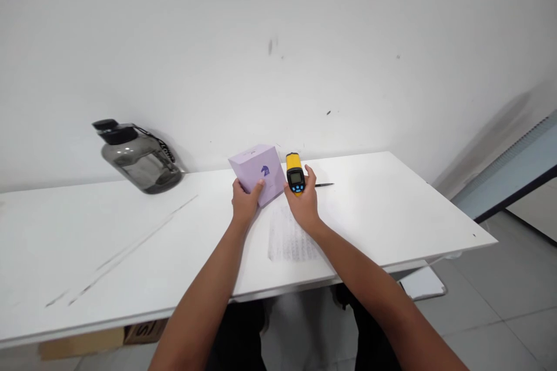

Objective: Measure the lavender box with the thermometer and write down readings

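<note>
My left hand (246, 200) grips a light purple box (272, 179) with a dark horse-head logo on its front; the thumb lies on that face and the box is tilted. Close beside it, my right hand (306, 200) is wrapped around a yellow and black infrared thermometer (296, 174). Its small grey screen and blue buttons face me, and its handle is hidden in my palm. Below both hands, a faintly printed paper sheet (287, 240) lies on the white table (374, 214). A dark pen (324, 185) rests just right of my right hand.
A grey translucent water bottle (143, 156) with a black lid stands at the left by the wall. Cardboard boxes (87, 343) sit under the table at left. A white flat object (422, 283) is below the right front edge. A pale panel (513, 168) leans at right.
</note>
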`<state>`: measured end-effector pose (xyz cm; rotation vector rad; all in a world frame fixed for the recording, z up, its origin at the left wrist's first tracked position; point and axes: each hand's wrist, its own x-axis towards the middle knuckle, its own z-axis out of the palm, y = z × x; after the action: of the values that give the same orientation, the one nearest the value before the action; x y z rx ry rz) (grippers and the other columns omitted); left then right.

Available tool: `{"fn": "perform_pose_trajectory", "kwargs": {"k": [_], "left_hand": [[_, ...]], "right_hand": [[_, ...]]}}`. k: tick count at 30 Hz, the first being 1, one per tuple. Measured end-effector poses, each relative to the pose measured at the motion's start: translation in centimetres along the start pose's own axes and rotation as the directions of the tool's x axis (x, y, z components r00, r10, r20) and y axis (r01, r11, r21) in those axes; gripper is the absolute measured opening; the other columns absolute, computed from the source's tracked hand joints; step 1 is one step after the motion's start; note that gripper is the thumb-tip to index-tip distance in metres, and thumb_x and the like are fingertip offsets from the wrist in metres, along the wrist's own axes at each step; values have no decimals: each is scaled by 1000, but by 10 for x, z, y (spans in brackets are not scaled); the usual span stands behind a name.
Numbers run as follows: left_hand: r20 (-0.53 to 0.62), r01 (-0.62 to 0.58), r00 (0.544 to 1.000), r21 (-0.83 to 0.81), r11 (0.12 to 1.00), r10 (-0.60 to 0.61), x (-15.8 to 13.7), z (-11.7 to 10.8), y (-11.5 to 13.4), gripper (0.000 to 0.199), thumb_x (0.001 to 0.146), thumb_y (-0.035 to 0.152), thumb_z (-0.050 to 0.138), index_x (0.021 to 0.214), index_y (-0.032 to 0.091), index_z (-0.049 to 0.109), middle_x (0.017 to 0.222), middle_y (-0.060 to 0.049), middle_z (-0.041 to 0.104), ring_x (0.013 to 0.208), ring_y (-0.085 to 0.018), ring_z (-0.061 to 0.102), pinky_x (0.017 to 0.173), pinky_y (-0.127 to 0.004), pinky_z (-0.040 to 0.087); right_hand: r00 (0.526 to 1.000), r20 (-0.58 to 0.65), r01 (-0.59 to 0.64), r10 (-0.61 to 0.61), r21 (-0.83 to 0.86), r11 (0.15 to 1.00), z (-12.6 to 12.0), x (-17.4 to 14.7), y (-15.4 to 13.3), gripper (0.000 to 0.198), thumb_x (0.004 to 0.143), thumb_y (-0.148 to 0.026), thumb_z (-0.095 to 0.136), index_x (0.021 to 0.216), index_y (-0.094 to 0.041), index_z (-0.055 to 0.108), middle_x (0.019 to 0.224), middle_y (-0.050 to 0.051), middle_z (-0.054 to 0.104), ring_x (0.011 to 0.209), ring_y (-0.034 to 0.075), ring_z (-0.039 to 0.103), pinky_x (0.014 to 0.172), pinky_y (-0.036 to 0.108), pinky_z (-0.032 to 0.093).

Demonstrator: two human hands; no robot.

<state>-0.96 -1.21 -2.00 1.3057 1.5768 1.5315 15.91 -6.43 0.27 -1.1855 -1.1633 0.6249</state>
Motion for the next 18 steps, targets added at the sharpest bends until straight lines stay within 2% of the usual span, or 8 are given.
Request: {"fn": "perform_pose_trajectory", "kwargs": {"k": [3,7,10,12,14,16,17,18], "left_hand": [[-3,-25,1000,35,999,25,-3,-1,8,73,68,59,80,123,21,48,129,-14,61,119,-29,61,102,-46,49],[-111,-48,992,143,989,64,-1,-3,12,91,59,58,86,129,21,41,139,-18,50,132,-33,51,111,-50,41],[-136,-11,990,125,992,28,4,-4,9,98,56,57,88,132,20,37,141,-20,46,135,-34,48,113,-52,38],[-146,-26,988,119,993,44,6,-5,8,99,57,55,88,133,18,37,139,-21,46,136,-36,46,114,-54,37],[-201,-149,962,172,974,183,4,-6,10,99,61,54,86,137,17,34,144,-23,40,143,-39,35,120,-59,26],[-259,-327,886,241,914,386,-5,-7,13,94,71,55,79,142,17,31,149,-24,34,148,-38,27,123,-58,20],[-261,-400,850,245,883,458,-10,-8,16,86,77,56,72,143,17,32,147,-22,38,144,-37,33,121,-57,25],[-223,-451,840,220,865,495,-16,-7,18,77,82,58,65,142,18,37,138,-20,47,134,-35,45,116,-54,34]], "right_hand": [[999,39,12,-11,-17,1000,1,2,4,75,80,-35,67,144,-26,30,120,8,62,90,20,68,81,34,55],[992,108,65,-60,-43,997,4,0,6,65,77,-25,64,137,-23,36,127,12,61,98,22,68,86,38,56],[976,204,114,-82,-150,982,4,-2,5,63,77,-23,64,135,-22,42,130,12,61,103,25,68,89,42,56],[960,262,163,-100,-229,960,4,-3,4,61,78,-22,64,136,-24,46,132,11,61,110,27,66,93,45,55],[947,286,218,-143,-251,943,5,-2,5,61,81,-24,64,139,-26,47,136,11,59,120,28,62,99,47,53],[937,285,269,-203,-215,939,5,-1,6,63,85,-28,64,144,-25,44,140,13,56,126,28,59,103,47,52],[931,278,296,-238,-190,936,5,0,7,65,87,-30,64,147,-23,43,141,15,55,128,29,57,105,47,51],[923,273,324,-272,-167,931,4,1,8,67,88,-32,65,150,-22,41,142,16,53,129,29,56,107,47,51]]}}
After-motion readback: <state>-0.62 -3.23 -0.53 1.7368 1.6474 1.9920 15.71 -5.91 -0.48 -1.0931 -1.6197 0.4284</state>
